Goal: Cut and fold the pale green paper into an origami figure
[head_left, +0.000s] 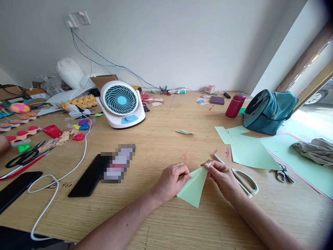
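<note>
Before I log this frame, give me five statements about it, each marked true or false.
1. The left hand and right hand both hold the pale green paper. True.
2. The white-handled scissors lie beside the left hand. False: the white-handled scissors lie beside the right hand.
3. The red bottle stands next to the teal bag. True.
4. The fan is all black. False: the fan is white and blue.
5. The fan stands left of the red bottle. True.
</note>
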`<action>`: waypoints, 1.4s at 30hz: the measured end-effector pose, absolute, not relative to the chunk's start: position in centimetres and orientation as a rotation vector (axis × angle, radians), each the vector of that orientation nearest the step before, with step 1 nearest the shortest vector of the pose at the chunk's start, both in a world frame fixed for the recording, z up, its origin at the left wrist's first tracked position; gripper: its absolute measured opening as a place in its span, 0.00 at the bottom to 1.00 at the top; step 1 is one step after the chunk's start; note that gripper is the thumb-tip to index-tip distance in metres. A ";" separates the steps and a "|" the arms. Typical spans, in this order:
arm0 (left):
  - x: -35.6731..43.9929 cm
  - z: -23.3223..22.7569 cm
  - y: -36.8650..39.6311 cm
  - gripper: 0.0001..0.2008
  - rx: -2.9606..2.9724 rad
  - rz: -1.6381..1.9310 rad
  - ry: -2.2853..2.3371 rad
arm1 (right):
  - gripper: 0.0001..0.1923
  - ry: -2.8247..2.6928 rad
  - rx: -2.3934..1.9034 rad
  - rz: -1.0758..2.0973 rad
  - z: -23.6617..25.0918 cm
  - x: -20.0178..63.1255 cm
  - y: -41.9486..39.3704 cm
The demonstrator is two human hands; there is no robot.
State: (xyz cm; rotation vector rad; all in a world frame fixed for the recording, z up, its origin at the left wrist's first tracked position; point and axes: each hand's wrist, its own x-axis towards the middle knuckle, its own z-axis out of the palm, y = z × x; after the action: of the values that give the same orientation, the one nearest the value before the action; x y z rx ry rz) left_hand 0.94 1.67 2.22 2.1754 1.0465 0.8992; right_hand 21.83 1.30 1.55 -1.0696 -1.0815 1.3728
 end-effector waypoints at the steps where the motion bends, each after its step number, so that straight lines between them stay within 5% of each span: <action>1: 0.9 2.2 1.7 0.10 2.175 0.895 1.048 | 0.19 -1.084 -1.068 1.374 1.6 21.8 1.3; 42: 0.9 2.4 1.5 0.07 2.192 0.853 1.088 | 0.19 -1.055 -1.117 1.352 1.8 22.1 1.3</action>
State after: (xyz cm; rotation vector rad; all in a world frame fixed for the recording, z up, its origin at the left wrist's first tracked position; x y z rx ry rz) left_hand 0.89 1.50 2.38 2.1923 1.0879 0.8526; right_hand 22.07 1.29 1.81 -1.1173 -1.0546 1.3516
